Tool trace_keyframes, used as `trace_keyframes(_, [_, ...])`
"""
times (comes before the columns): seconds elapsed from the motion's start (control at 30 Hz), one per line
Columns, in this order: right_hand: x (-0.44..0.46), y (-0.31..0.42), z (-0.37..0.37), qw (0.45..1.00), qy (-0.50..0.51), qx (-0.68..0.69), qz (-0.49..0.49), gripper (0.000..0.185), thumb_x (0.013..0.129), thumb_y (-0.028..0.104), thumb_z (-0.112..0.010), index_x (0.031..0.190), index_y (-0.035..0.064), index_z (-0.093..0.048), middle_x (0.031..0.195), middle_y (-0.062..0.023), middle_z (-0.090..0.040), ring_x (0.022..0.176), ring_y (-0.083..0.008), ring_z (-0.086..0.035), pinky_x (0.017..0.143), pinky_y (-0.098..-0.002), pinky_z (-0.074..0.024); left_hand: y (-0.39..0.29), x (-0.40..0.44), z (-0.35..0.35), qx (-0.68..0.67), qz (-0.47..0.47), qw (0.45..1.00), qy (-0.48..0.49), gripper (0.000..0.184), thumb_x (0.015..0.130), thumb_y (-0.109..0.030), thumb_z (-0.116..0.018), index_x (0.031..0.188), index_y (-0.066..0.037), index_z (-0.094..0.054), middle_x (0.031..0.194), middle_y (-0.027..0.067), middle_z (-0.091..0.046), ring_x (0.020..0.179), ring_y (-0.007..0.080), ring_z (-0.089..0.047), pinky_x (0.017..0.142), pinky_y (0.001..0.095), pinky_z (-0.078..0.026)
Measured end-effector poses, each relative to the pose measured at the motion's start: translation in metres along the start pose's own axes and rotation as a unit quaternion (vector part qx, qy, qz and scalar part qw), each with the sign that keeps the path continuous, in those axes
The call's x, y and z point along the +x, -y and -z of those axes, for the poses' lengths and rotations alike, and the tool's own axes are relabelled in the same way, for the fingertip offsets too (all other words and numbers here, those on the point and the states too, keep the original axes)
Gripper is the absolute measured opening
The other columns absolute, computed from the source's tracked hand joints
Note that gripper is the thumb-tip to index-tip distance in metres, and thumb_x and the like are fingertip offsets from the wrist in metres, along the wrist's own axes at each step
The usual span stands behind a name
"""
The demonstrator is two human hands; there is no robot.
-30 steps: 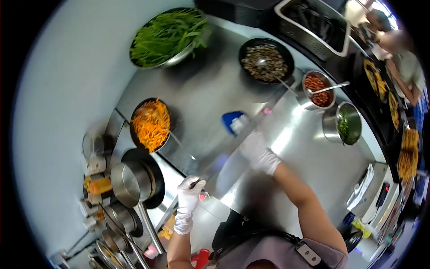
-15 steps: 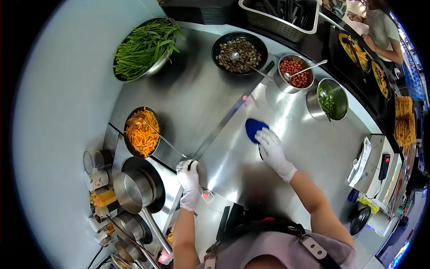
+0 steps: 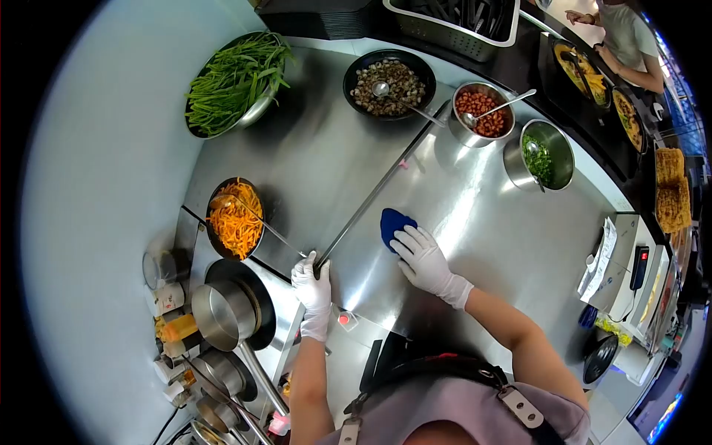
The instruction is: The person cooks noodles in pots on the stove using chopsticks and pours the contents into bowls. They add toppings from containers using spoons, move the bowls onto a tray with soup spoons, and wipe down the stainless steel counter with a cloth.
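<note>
My left hand (image 3: pixel 312 291), in a white glove, is closed at the counter's near edge around the dark near end of a long thin metal strip (image 3: pixel 365 205). The strip runs diagonally up the steel counter (image 3: pixel 512 245). My right hand (image 3: pixel 426 263), also gloved, has its fingers over the edge of a blue cloth (image 3: pixel 397 227) lying on the steel just right of the strip. A small pink spot (image 3: pixel 403 164) shows beside the strip. Left of my left hand, a spoon handle sticks out of a bowl of orange shreds (image 3: pixel 236 222).
Green stalks (image 3: pixel 237 85) fill a bowl at the upper left. At the back stand a black bowl (image 3: pixel 389 85), a pot of reddish beans (image 3: pixel 484 111) and a pot of chopped greens (image 3: pixel 539 154). Saucepans (image 3: pixel 222 315) sit at the lower left. A person (image 3: pixel 630 44) stands beyond the counter.
Since the earlier frames, my right hand and the cloth have moved from beside the pink spot down the counter, then left toward the strip. The strip now looks narrower. My left hand stays at its near end.
</note>
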State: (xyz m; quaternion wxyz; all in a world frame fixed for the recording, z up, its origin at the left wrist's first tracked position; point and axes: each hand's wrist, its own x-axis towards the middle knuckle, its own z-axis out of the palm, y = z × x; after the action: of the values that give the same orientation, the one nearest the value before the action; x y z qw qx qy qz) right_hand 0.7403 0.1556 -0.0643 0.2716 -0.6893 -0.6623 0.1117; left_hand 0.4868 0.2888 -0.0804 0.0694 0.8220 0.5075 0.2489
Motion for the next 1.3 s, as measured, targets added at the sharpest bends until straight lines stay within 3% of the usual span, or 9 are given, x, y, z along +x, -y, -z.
trace_keyframes(0.2, [-0.017, -0.036, 0.022, 0.995, 0.073, -0.029, 0.056, 0.049, 0.077, 0.017, -0.066, 0.124, 0.0053, -0.056, 0.127, -0.0149, -0.054, 0.127, -0.0349, -0.045, 0.111, -0.0490, -0.0312, 0.016, -0.010, -0.007, 0.030, -0.048, 0.998, 0.033, 0.037, 0.078, -0.015, -0.076, 0.113, -0.011, -0.070, 0.093, 0.0073, -0.063, 0.087, 0.0257, -0.058, 0.079, 0.0369, -0.048])
trace_keyframes(0.37, [-0.029, -0.078, 0.059, 0.957, -0.166, -0.118, -0.208, 0.046, 0.079, 0.017, -0.061, 0.123, 0.0041, -0.055, 0.127, -0.0168, -0.054, 0.123, -0.0357, -0.047, 0.108, -0.0471, -0.0335, -0.034, -0.005, 0.031, -0.018, 0.069, 0.995, 0.072, 0.054, 0.081, -0.017, -0.075, 0.131, -0.008, -0.056, 0.117, 0.0194, -0.057, 0.107, 0.0346, -0.055, 0.091, 0.0424, -0.046])
trace_keyframes(0.5, [-0.053, 0.040, 0.043, 0.973, 0.224, 0.016, -0.053, 0.042, 0.079, 0.019, -0.061, 0.119, 0.0080, -0.058, 0.122, -0.0114, -0.055, 0.123, -0.0262, -0.046, 0.106, -0.0417, -0.0360, -0.064, -0.045, 0.056, -0.033, 0.064, 0.997, 0.024, 0.061, 0.081, -0.007, -0.072, 0.137, -0.005, -0.047, 0.120, 0.0188, -0.049, 0.110, 0.0352, -0.049, 0.091, 0.0453, -0.043])
trace_keyframes(0.57, [-0.096, 0.049, 0.034, 0.994, 0.031, 0.057, 0.083, 0.038, 0.077, 0.017, -0.061, 0.113, 0.0072, -0.059, 0.117, -0.0100, -0.057, 0.119, -0.0252, -0.049, 0.103, -0.0395, -0.0381, -0.087, -0.048, 0.058, -0.062, -0.008, 0.997, 0.046, 0.055, 0.084, -0.003, -0.067, 0.135, 0.000, -0.047, 0.114, 0.0152, -0.051, 0.105, 0.0290, -0.052, 0.088, 0.0410, -0.044])
trace_keyframes(0.73, [-0.154, -0.059, 0.098, 0.978, -0.099, -0.011, -0.184, 0.033, 0.075, 0.006, -0.060, 0.108, 0.0014, -0.060, 0.112, -0.0159, -0.059, 0.113, -0.0376, -0.053, 0.104, -0.0479, -0.0402, -0.215, 0.016, 0.012, -0.449, 0.221, 0.822, 0.273, 0.026, 0.097, -0.013, -0.055, 0.118, 0.002, -0.062, 0.089, 0.0051, -0.062, 0.077, 0.0096, -0.056, 0.069, 0.0251, -0.050])
trace_keyframes(0.97, [-0.208, -0.201, 0.187, 0.912, -0.278, -0.140, -0.266, 0.034, 0.074, -0.006, -0.058, 0.104, 0.0055, -0.068, 0.118, -0.0147, -0.061, 0.120, -0.0352, -0.051, 0.103, -0.0454, -0.0417, -0.407, 0.082, -0.079, -0.567, 0.227, 0.707, 0.356, 0.034, 0.094, -0.023, -0.061, 0.115, 0.003, -0.058, 0.101, 0.0077, -0.062, 0.085, 0.0147, -0.061, 0.073, 0.0279, -0.052])
trace_keyframes(1.17, [-0.271, -0.199, 0.207, 0.942, -0.103, -0.110, -0.300, 0.055, 0.079, -0.003, -0.052, 0.134, 0.0077, -0.052, 0.142, -0.0130, -0.047, 0.138, -0.0329, -0.036, 0.116, -0.0461, -0.0229, -0.426, 0.104, -0.136, -0.538, 0.317, 0.690, 0.366, 0.022, 0.092, -0.012, -0.057, 0.108, 0.002, -0.058, 0.095, 0.0108, -0.064, 0.079, 0.0187, -0.063, 0.068, 0.0276, -0.054])
trace_keyframes(1.27, [-0.306, -0.112, 0.173, 0.915, -0.094, 0.197, -0.339, 0.056, 0.080, -0.002, -0.053, 0.135, 0.0077, -0.047, 0.133, -0.0140, -0.051, 0.129, -0.0343, -0.043, 0.110, -0.0468, -0.0325, -0.401, 0.107, -0.157, -0.440, 0.056, 0.806, 0.393, 0.024, 0.092, -0.015, -0.059, 0.109, 0.002, -0.058, 0.096, 0.0109, -0.064, 0.084, 0.0206, -0.064, 0.073, 0.0296, -0.055])
trace_keyframes(1.3, [-0.311, -0.064, 0.165, 0.965, -0.039, -0.010, -0.258, 0.052, 0.081, 0.004, -0.058, 0.132, 0.0101, -0.050, 0.130, -0.0111, -0.052, 0.129, -0.0313, -0.045, 0.110, -0.0457, -0.0339, -0.405, 0.107, -0.155, -0.439, 0.052, 0.803, 0.400, 0.024, 0.092, -0.015, -0.059, 0.109, 0.002, -0.058, 0.096, 0.0109, -0.064, 0.084, 0.0206, -0.064, 0.073, 0.0296, -0.055])
